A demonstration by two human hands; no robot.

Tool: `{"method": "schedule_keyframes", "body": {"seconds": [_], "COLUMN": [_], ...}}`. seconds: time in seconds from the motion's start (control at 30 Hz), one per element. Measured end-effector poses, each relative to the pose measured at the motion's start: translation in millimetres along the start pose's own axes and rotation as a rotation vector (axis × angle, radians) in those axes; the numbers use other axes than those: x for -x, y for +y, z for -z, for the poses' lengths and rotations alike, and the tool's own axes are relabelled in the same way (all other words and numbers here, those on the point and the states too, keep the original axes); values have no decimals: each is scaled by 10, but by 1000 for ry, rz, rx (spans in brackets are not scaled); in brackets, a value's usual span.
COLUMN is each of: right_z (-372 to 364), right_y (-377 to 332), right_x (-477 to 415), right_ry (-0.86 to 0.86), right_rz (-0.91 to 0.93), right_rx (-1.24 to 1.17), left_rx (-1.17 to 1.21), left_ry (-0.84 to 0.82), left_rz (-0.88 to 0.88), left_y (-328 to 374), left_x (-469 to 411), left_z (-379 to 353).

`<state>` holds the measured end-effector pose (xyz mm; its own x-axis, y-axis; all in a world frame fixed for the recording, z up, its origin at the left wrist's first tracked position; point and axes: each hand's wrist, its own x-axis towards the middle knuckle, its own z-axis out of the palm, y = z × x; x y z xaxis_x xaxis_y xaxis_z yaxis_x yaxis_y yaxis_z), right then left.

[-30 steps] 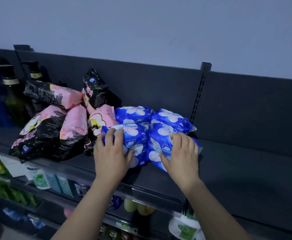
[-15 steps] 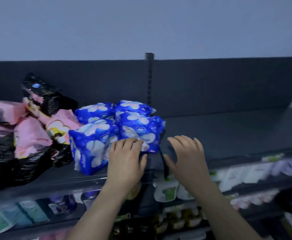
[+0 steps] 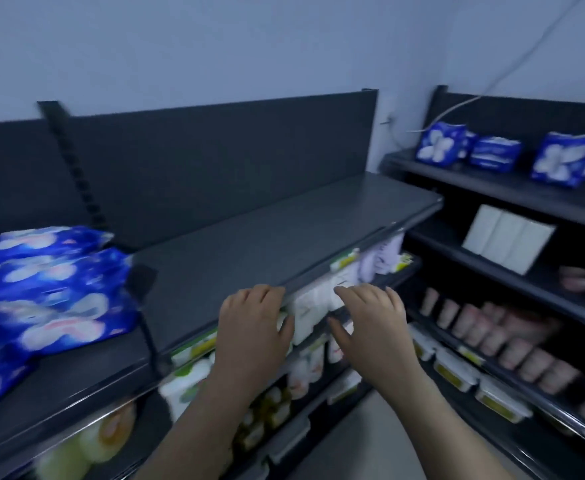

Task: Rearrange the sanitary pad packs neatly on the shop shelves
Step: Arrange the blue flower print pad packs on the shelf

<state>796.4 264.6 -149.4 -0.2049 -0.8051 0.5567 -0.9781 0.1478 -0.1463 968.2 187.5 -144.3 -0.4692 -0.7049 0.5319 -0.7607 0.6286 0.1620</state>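
A blurred heap of blue sanitary pad packs (image 3: pixel 46 292) with white flower prints lies at the left end of the dark top shelf (image 3: pixel 267 237). Three more blue packs (image 3: pixel 440 143) stand on the top shelf of the right-hand unit. My left hand (image 3: pixel 253 327) hovers at the front edge of the top shelf, fingers loosely curled, holding nothing. My right hand (image 3: pixel 370 323) hangs beside it, fingers spread and relaxed, also holding nothing. Both hands are well to the right of the heap.
A black upright bracket (image 3: pixel 144 289) stands next to the heap. White and green packs (image 3: pixel 312 306) fill the shelf below. The right-hand unit (image 3: pixel 492 188) holds a white pack (image 3: pixel 506 242), pink tubes (image 3: pixel 492 330) and white tubs. A cable runs down the wall.
Both hands have let go of the blue packs and drawn back to the right. The view has swung right, bringing the right-hand unit into sight; the pink and black packs have left view.
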Motion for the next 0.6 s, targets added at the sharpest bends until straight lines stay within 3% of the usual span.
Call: {"method": "schedule_keyframes", "body": {"seconds": [0.3, 0.6], "right_z": [488, 803], "right_y": [1840, 3352], "right_x": [-128, -163], "right_ry": [28, 54], "right_rz": [-218, -322], "right_rx": [163, 285], "left_rx": [151, 263], "left_ry": [26, -53], "left_rz": [-188, -266], "left_y": [1619, 2985], "left_x": [-1031, -1803], "left_z": [-848, -1582]}}
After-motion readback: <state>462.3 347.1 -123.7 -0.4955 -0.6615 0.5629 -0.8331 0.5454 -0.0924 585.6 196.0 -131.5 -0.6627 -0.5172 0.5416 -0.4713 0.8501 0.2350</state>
